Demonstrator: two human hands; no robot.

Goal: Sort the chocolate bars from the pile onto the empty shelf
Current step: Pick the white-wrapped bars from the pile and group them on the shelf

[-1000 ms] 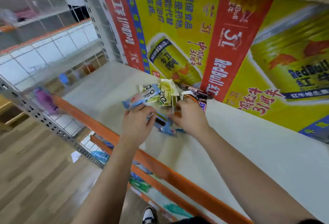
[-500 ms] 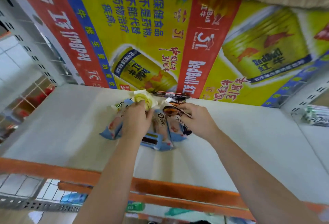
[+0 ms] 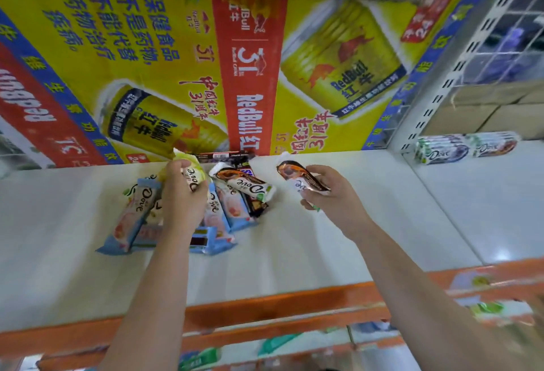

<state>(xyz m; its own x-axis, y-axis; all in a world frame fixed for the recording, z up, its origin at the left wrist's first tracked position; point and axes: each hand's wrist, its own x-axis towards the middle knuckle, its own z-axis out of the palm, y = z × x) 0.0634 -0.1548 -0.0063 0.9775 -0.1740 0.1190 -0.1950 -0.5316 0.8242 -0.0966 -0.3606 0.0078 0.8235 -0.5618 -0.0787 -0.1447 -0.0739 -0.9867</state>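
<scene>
Chocolate bars (image 3: 223,211) mostly sit piled at 12 o'clock, only a few sorted bars (image 3: 465,148) on the side shelf (image 3: 485,202) at 2 o'clock, left grip (image 3: 182,194) pinching a yellow bar (image 3: 192,172), right grip (image 3: 332,197) holding a brown bar (image 3: 300,179), so loads left imo.

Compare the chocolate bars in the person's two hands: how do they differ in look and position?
The left hand holds a yellow bar, the right hand a brown bar. The yellow bar is over the pile; the brown bar is held clear of it. Both say Dove.
</scene>
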